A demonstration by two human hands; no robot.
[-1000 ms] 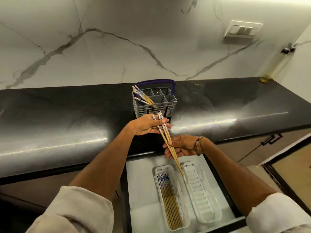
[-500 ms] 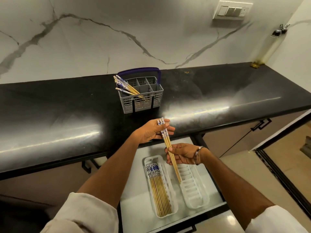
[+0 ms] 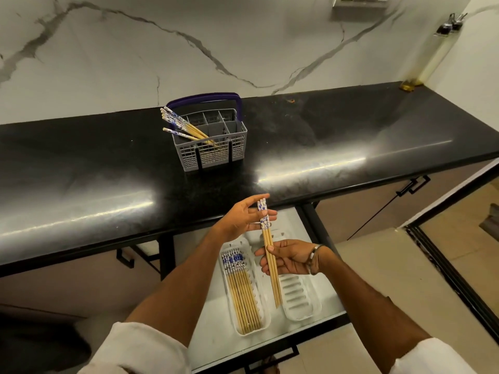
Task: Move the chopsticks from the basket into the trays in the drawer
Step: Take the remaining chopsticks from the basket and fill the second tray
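Left hand (image 3: 243, 218) and right hand (image 3: 290, 259) both grip bundle of blue-patterned bamboo chopsticks (image 3: 270, 255) above empty white ribbed tray (image 3: 302, 300).

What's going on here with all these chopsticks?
A person is sorting chopsticks from a grey plastic cutlery basket on the black counter into two white trays in an open drawer. Both hands hold a small bundle of bamboo chopsticks with blue-and-white tops: the left hand near the patterned ends, the right hand around the middle. The left tray already holds a row; the right tray looks empty. More chopsticks remain in the basket.
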